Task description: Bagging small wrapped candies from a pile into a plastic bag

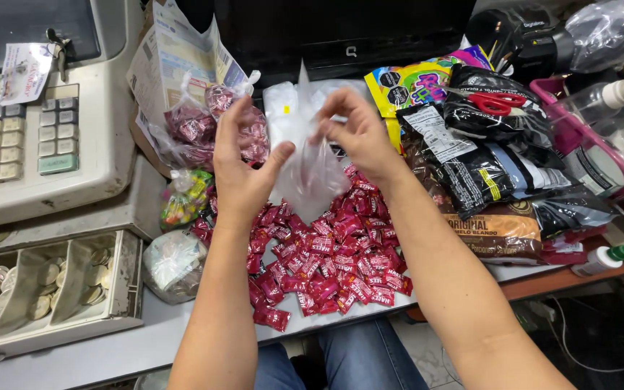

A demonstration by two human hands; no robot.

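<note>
- Left hand [243, 162] and right hand [355, 130] both pinch a clear plastic bag [310, 173].
- Bag hangs just above the red candy pile [326, 260].
- Cash register [37, 108] sits left of the pile.

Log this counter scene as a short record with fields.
left hand: pinches edge of clear plastic bag
right hand: pinches the bag's opposite edge
bag: held up above the candies, looks empty
below: pile of red wrapped candies on the counter
left side: cash register, open coin drawer
right side: dark snack packets, red scissors
</note>
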